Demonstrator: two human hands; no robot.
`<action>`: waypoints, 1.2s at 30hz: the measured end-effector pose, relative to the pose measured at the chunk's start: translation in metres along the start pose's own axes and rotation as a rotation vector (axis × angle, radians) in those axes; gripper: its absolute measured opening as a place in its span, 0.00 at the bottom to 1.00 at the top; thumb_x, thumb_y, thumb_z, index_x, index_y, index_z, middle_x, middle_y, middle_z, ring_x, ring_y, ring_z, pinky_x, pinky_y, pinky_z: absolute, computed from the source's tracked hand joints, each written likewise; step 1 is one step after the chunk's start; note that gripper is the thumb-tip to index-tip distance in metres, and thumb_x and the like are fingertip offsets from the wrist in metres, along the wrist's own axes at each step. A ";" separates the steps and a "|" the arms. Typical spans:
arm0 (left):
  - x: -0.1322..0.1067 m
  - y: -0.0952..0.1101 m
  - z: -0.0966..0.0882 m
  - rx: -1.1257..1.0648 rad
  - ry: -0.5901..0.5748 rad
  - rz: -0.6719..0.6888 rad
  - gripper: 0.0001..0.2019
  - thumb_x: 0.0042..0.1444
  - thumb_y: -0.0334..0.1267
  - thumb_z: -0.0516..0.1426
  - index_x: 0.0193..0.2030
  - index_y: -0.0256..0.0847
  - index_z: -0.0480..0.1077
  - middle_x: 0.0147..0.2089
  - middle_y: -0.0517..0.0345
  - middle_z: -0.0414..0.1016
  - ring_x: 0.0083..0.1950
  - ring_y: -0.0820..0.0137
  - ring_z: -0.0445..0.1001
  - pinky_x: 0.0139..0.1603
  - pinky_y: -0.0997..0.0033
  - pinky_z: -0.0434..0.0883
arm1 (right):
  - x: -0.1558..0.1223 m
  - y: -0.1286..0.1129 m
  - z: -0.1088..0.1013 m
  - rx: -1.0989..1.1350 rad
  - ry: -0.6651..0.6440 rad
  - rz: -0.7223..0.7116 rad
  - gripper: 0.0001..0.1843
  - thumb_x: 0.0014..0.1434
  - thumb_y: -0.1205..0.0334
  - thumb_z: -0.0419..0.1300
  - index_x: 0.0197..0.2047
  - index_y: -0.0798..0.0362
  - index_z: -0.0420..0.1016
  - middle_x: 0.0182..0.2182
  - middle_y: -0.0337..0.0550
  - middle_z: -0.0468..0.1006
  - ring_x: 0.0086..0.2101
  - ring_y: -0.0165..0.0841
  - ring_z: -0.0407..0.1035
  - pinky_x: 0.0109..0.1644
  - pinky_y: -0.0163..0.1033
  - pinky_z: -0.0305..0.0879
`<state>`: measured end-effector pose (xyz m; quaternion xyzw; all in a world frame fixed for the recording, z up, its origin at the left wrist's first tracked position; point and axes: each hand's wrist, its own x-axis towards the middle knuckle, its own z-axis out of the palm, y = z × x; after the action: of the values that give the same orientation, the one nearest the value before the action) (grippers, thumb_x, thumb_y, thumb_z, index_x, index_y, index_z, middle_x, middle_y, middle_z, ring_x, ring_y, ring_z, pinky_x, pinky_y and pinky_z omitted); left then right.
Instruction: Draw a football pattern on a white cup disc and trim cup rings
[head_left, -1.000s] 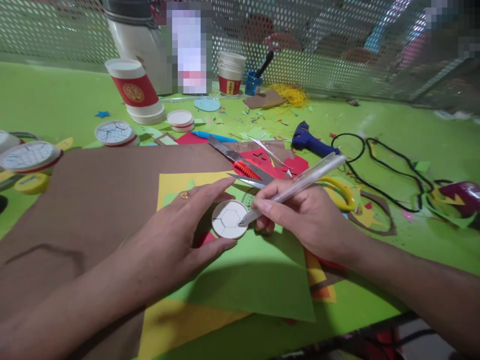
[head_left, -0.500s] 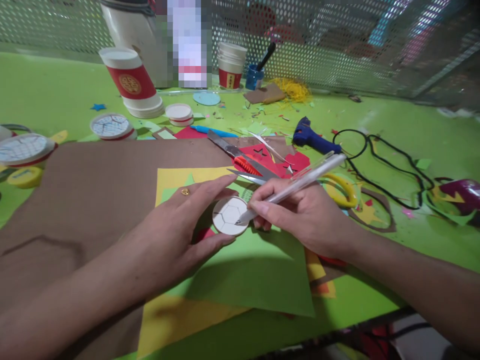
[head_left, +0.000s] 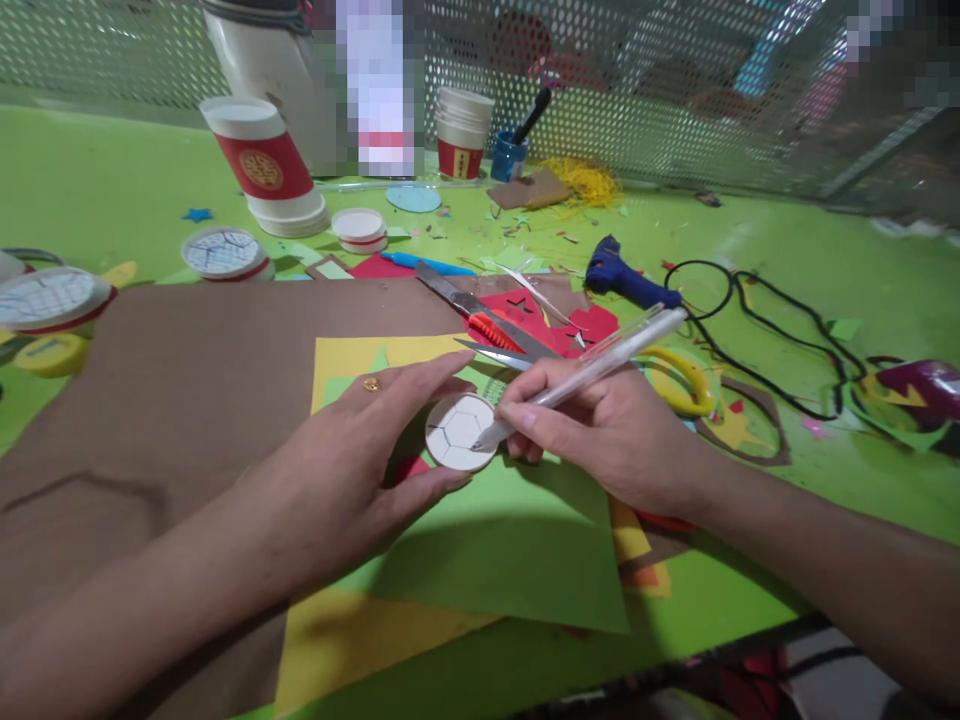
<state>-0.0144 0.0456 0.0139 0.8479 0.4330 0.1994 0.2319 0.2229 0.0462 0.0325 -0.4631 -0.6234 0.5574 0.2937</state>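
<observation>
A small round white disc [head_left: 454, 425] with a drawn hexagon and short lines running out from it lies over a green paper sheet [head_left: 510, 550]. My left hand [head_left: 375, 425], with a gold ring, grips the disc's edge between thumb and fingers. In my right hand [head_left: 577, 410] is a white pen [head_left: 615, 345], its tip touching the disc near the hexagon's lower right. Under the green sheet is yellow paper [head_left: 360, 650]. Just beyond my right hand lie scissors with a yellow handle [head_left: 694, 385], partly hidden by that hand.
Brown cardboard [head_left: 202, 380] spreads on the left. Farther back lie a utility knife [head_left: 487, 325], a blue pen [head_left: 427, 263], red paper scraps [head_left: 517, 305] and a blue glue gun [head_left: 630, 275] with a black cord. Paper cups [head_left: 262, 165] and a blue jar [head_left: 510, 155] stand behind.
Very little differs. The pen's upper end has shifted slightly left, while its tip stays at nearly the same spot on the disc. My left hand keeps its hold.
</observation>
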 end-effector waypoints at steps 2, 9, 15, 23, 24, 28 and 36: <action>0.000 -0.001 0.000 0.003 -0.006 -0.005 0.34 0.65 0.52 0.59 0.74 0.50 0.56 0.64 0.48 0.78 0.61 0.48 0.77 0.57 0.48 0.76 | -0.001 0.000 0.000 -0.002 -0.003 0.004 0.05 0.65 0.61 0.62 0.37 0.52 0.76 0.27 0.38 0.78 0.27 0.30 0.69 0.30 0.35 0.65; 0.000 -0.002 0.002 -0.005 0.003 0.006 0.33 0.65 0.52 0.59 0.74 0.49 0.57 0.63 0.48 0.78 0.62 0.48 0.77 0.58 0.48 0.76 | -0.001 0.000 -0.001 -0.011 -0.004 0.008 0.05 0.64 0.61 0.62 0.37 0.52 0.76 0.25 0.37 0.77 0.26 0.29 0.68 0.29 0.35 0.65; 0.000 0.000 0.001 -0.004 0.003 -0.001 0.33 0.65 0.52 0.59 0.74 0.51 0.57 0.63 0.49 0.78 0.61 0.48 0.77 0.58 0.47 0.76 | 0.000 -0.001 0.000 0.010 0.028 -0.027 0.05 0.64 0.62 0.62 0.36 0.52 0.76 0.27 0.39 0.78 0.28 0.30 0.71 0.31 0.35 0.69; 0.002 -0.001 0.001 0.009 -0.002 0.002 0.33 0.65 0.53 0.58 0.74 0.51 0.57 0.64 0.49 0.78 0.62 0.46 0.76 0.58 0.45 0.76 | -0.001 0.000 0.000 -0.026 0.024 -0.012 0.05 0.64 0.62 0.62 0.36 0.52 0.77 0.26 0.38 0.78 0.27 0.30 0.70 0.29 0.35 0.66; 0.002 -0.001 0.001 0.014 -0.004 -0.002 0.33 0.65 0.53 0.58 0.74 0.51 0.57 0.64 0.49 0.78 0.62 0.47 0.76 0.58 0.45 0.76 | -0.001 -0.001 0.000 -0.029 0.023 -0.014 0.05 0.64 0.62 0.62 0.36 0.52 0.77 0.26 0.38 0.78 0.27 0.30 0.69 0.29 0.35 0.66; 0.003 0.000 0.001 0.017 -0.002 -0.005 0.33 0.64 0.53 0.58 0.74 0.51 0.57 0.64 0.49 0.77 0.62 0.47 0.76 0.58 0.45 0.76 | -0.001 -0.001 0.000 -0.039 0.028 -0.008 0.04 0.63 0.61 0.63 0.36 0.52 0.77 0.26 0.38 0.78 0.26 0.29 0.69 0.29 0.35 0.66; 0.000 -0.003 0.003 0.010 0.012 0.011 0.33 0.64 0.53 0.59 0.73 0.53 0.57 0.63 0.50 0.78 0.62 0.47 0.76 0.58 0.45 0.76 | -0.001 0.000 -0.001 -0.044 0.021 0.001 0.06 0.63 0.59 0.63 0.36 0.52 0.77 0.25 0.38 0.77 0.26 0.30 0.68 0.28 0.35 0.65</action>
<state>-0.0148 0.0470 0.0095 0.8503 0.4306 0.2036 0.2238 0.2240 0.0458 0.0326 -0.4756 -0.6321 0.5389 0.2897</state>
